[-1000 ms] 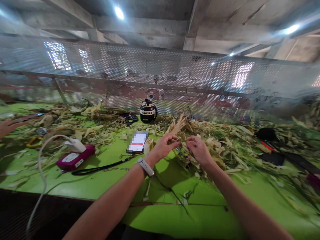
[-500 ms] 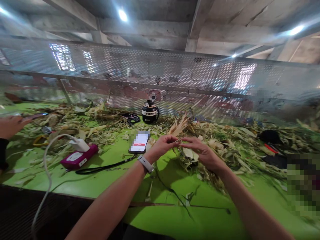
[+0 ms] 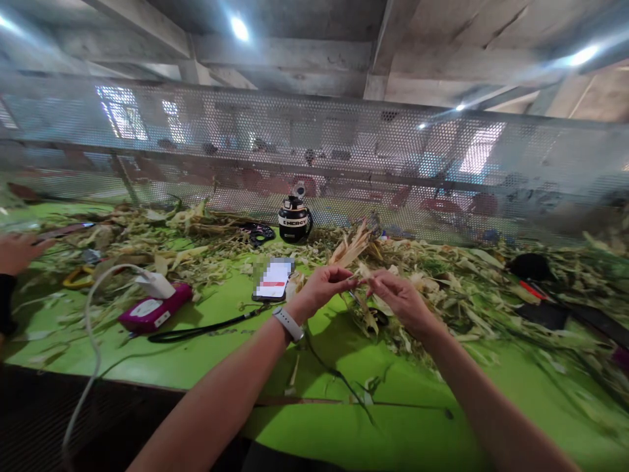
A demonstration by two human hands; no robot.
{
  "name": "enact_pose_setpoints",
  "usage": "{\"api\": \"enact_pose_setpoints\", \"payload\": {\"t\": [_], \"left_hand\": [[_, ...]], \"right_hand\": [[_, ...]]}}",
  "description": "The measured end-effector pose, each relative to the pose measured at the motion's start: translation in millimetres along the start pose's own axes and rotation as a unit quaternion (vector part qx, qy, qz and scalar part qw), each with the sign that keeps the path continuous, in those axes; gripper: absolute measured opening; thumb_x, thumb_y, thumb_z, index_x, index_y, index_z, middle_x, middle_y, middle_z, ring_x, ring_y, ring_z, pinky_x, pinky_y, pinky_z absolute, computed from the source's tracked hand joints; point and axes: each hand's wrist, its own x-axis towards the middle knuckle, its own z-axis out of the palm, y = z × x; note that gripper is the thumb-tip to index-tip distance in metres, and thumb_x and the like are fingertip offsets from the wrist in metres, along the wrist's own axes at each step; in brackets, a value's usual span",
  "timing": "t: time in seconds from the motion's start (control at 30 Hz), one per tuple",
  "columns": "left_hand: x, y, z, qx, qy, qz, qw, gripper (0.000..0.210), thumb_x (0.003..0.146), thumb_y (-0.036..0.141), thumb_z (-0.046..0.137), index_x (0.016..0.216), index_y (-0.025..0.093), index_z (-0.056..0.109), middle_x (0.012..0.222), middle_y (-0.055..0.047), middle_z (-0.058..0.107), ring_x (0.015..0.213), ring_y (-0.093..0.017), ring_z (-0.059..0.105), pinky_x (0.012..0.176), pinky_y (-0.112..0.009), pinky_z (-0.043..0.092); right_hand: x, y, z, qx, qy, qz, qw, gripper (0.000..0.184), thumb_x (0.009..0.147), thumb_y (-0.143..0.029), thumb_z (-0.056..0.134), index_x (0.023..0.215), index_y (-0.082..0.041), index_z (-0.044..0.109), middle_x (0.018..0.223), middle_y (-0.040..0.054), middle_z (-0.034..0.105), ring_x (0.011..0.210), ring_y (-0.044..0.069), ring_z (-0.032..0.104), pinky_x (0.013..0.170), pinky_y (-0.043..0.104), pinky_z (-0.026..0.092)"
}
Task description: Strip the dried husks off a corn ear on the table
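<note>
My left hand, with a pale watch band at its wrist, pinches a small pale plant piece between thumb and forefinger. Facing it, my right hand has its fingertips closed on the other end of that piece; its exact shape is hard to make out. Behind both hands stands a bundle of dry tan leaves. Cut leaves and husk-like scraps lie below the right hand. A thin dark green stem trails over the green table beneath my hands.
A phone with a black strap lies left of my hands. Further left is a magenta power block with a white charger. A black jug stands behind. Another person's hand is at far left; a perforated metal screen rises behind.
My right hand's fingers, spread before, have closed into a pinch beside the left fingertips. The left hand has barely moved. The other person's hand has shifted slightly left.
</note>
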Motion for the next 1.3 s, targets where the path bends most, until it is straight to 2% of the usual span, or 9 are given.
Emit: {"api": "enact_pose_setpoints", "payload": {"t": [0.1,0.27,0.43,0.5,0.63,0.8,0.97,1.1,1.3], "left_hand": [[-1.5,1.4,3.3,-0.009,0.016,-0.011,1.000,0.041,0.054,0.039,0.079,0.080,0.012,0.061,0.072,0.001,0.061,0.067,-0.009,0.054,0.070,-0.026,0.041],[-2.4,1.7,5.7,-0.018,0.022,-0.023,0.999,0.043,0.052,0.036,0.081,0.078,0.014,0.055,0.068,0.003,0.061,0.064,-0.008,0.055,0.067,-0.024,0.042],[-4.3,6.9,5.8,-0.002,0.023,-0.025,0.999,0.044,0.054,0.034,0.080,0.081,0.015,0.051,0.068,0.002,0.063,0.063,-0.009,0.058,0.065,-0.024,0.042],[-5.5,9.5,5.8,0.001,0.019,-0.021,1.000,0.045,0.055,0.033,0.080,0.084,0.015,0.051,0.070,0.000,0.065,0.066,-0.010,0.059,0.065,-0.024,0.042],[-7.5,12.8,6.5,0.012,0.007,-0.014,1.000,0.043,0.057,0.035,0.079,0.084,0.015,0.052,0.070,-0.001,0.066,0.063,-0.010,0.059,0.062,-0.023,0.042],[-8.5,13.5,7.2,0.019,-0.012,0.002,1.000,0.041,0.057,0.035,0.079,0.082,0.015,0.053,0.068,0.000,0.065,0.062,-0.009,0.060,0.061,-0.022,0.044],[-9.5,13.5,7.8,0.041,-0.037,0.010,0.998,0.038,0.061,0.033,0.077,0.087,0.013,0.057,0.070,-0.003,0.068,0.066,-0.012,0.063,0.065,-0.025,0.047],[-10.3,12.0,9.3,0.094,-0.048,0.038,0.994,0.036,0.065,0.034,0.073,0.090,0.012,0.060,0.074,-0.005,0.069,0.070,-0.014,0.064,0.069,-0.028,0.049],[-14.2,12.8,13.3,0.164,-0.025,0.089,0.982,0.028,0.069,0.031,0.070,0.090,0.013,0.064,0.078,-0.005,0.069,0.073,-0.015,0.064,0.071,-0.028,0.050]], "right_hand": [[0.4,2.4,5.7,-0.008,0.014,0.031,0.999,0.032,0.082,-0.046,0.053,0.070,-0.018,0.061,0.071,0.0021,0.060,0.071,0.016,0.055,0.071,0.029,0.043],[2.4,8.1,6.8,0.039,0.052,0.086,0.994,0.027,0.080,-0.045,0.052,0.078,-0.019,0.058,0.065,-0.0004,0.057,0.064,0.014,0.052,0.066,0.027,0.041],[2.7,1.1,2.8,0.036,0.045,0.119,0.991,0.028,0.073,-0.040,0.055,0.056,-0.018,0.055,0.061,-0.0003,0.050,0.061,0.013,0.044,0.061,0.026,0.036],[1.7,-2.1,1.2,0.069,0.041,0.141,0.987,0.025,0.069,-0.036,0.056,0.052,-0.018,0.054,0.066,0.0014,0.053,0.065,0.014,0.047,0.063,0.026,0.037],[-0.3,0.3,-0.9,0.170,0.037,0.196,0.965,0.014,0.064,-0.030,0.058,0.066,-0.017,0.063,0.072,0.0020,0.058,0.065,0.014,0.048,0.062,0.026,0.039],[-1.4,10.3,-2.5,0.247,0.001,0.183,0.951,0.011,0.065,-0.027,0.060,0.068,-0.018,0.066,0.074,0.0009,0.061,0.068,0.014,0.050,0.064,0.024,0.041],[-1.4,7.3,-4.3,0.203,-0.021,0.192,0.960,0.013,0.066,-0.028,0.060,0.063,-0.018,0.066,0.070,0.0003,0.061,0.066,0.014,0.051,0.065,0.026,0.040],[-0.8,3.2,-3.2,0.157,-0.008,0.207,0.966,0.015,0.064,-0.027,0.057,0.054,-0.017,0.062,0.068,0.0008,0.062,0.066,0.014,0.052,0.065,0.026,0.039],[0.8,1.7,4.2,0.078,0.013,0.182,0.980,0.020,0.067,-0.030,0.051,0.052,-0.018,0.055,0.069,0.0014,0.056,0.063,0.013,0.046,0.060,0.025,0.036]]}}
